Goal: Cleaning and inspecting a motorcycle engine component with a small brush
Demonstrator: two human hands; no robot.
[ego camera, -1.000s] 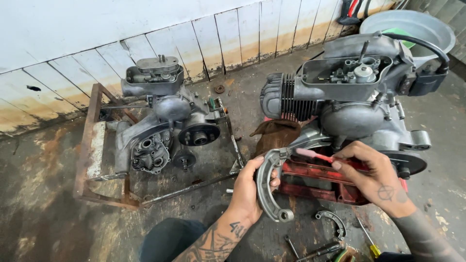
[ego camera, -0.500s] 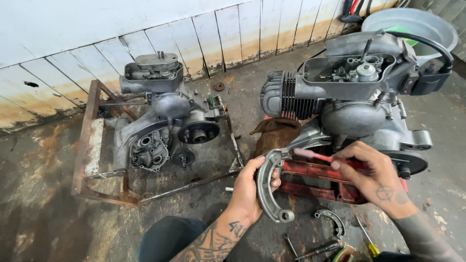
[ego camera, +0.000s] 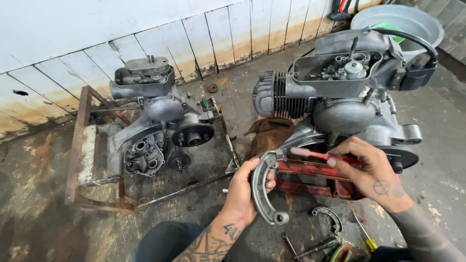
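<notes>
Your left hand (ego camera: 245, 187) is wrapped around a curved grey brake shoe (ego camera: 262, 187), gripping its arc with thumb and fingers closed over it, just in front of the red stand (ego camera: 310, 177). Your right hand (ego camera: 371, 172) pinches a thin red-handled tool (ego camera: 310, 154), its tip at the shoe's upper end. Since a second ago almost nothing has shifted: the shoe sits in the same grip and the tool at the same end, so the work at that end looks ongoing. The nearer engine (ego camera: 340, 97) rests on the stand; a second engine (ego camera: 155, 121) sits in a rusty frame (ego camera: 80, 145) to the left. Another brake shoe (ego camera: 327, 216) lies on the floor.
</notes>
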